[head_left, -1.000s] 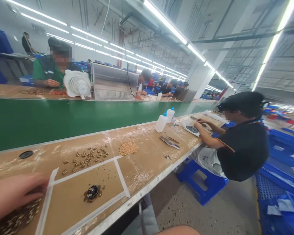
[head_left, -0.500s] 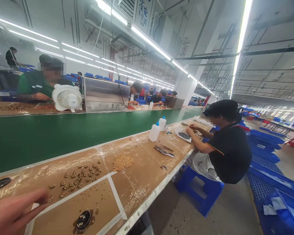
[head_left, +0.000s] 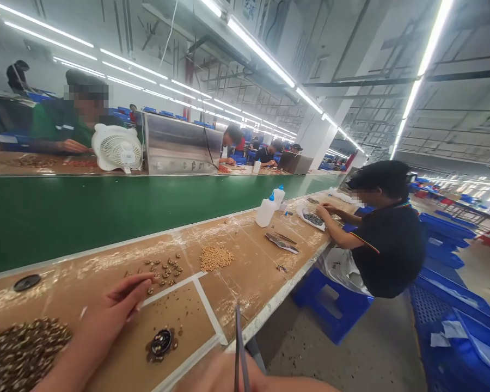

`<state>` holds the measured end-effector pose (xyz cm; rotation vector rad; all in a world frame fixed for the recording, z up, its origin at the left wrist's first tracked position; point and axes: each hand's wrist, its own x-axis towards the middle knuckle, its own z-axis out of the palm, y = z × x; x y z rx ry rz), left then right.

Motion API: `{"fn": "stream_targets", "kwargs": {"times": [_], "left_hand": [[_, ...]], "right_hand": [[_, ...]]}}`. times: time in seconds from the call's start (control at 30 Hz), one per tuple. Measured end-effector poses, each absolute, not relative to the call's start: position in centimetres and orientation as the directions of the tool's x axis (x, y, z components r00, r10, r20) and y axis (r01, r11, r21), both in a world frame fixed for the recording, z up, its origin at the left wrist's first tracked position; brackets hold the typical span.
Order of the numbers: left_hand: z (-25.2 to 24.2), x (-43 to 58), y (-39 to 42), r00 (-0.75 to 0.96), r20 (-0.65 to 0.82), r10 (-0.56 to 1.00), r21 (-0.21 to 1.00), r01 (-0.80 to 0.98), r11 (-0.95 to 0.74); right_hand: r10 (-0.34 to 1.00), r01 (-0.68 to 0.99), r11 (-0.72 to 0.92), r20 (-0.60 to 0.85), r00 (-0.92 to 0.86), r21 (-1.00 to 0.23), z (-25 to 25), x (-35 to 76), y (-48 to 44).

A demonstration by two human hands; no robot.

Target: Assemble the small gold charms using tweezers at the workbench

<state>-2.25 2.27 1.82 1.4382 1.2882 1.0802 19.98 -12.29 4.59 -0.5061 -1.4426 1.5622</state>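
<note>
My left hand [head_left: 114, 307] reaches over the table at the near end of some scattered small metal pieces [head_left: 171, 268]. Its thumb and fingers are pinched together; whatever they hold is too small to make out. At the bottom edge, my right hand [head_left: 218, 373] grips dark tweezers [head_left: 240, 348], their tips pointing up and away from me. Between the hands lies a small round black dish [head_left: 162, 342] with a wet stain around it. Beyond it is a heap of tiny gold beads [head_left: 216, 258]. A large pile of dark and brassy pieces [head_left: 22, 348] spreads left of my forearm.
A green conveyor belt [head_left: 106, 218] runs behind the brown tabletop [head_left: 245, 283]. White bottles [head_left: 265, 211] with blue caps, a flat blade-like piece [head_left: 281, 243] and a round black lid [head_left: 27, 282] lie about. A co-worker [head_left: 387, 245] sits at the right on a blue stool [head_left: 330, 305].
My left hand has moved right and forward over the scattered pieces. My right hand with the tweezers has come into view at the bottom. The view has shifted, showing the large pile at left.
</note>
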Motion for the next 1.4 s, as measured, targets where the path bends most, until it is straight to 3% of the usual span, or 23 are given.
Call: {"fn": "stream_targets", "kwargs": {"times": [0.1,0.13,0.2,0.3,0.43,0.63,1.4], "left_hand": [[0.7,-1.7,1.9,0.139,0.002,0.99,0.996,0.089,-0.014],[0.5,-1.5,1.8,0.146,-0.01,0.989,0.999,0.042,0.004],[0.3,-1.1,1.7,0.166,-0.04,0.985,0.998,-0.034,0.046],[0.2,-0.5,1.4,0.177,-0.059,0.982,0.989,-0.127,0.082],[-0.7,0.2,0.9,0.222,-0.049,0.974,0.976,-0.194,0.093],[-2.0,0.6,0.8,0.229,-0.037,0.973,0.986,-0.152,0.074],[-1.2,0.5,1.2,0.281,-0.123,0.952,0.981,-0.11,0.159]], "right_hand": [[0.905,-0.33,0.259,0.348,-0.244,-0.908,2.9,20.9,-7.8],[0.933,-0.219,0.333,0.355,-0.066,-0.917,2.3,21.6,-6.1],[0.929,0.067,0.307,0.315,0.195,-0.949,1.2,23.4,-2.9],[0.912,0.263,0.229,0.301,0.279,-0.937,-0.9,25.8,0.7],[0.932,0.315,0.157,0.246,0.267,-0.936,-3.7,27.1,2.5],[0.954,0.408,0.103,0.205,0.216,-0.907,-4.9,27.2,2.5],[0.956,0.545,0.177,0.275,0.104,-0.819,-5.4,27.6,2.6]]}}
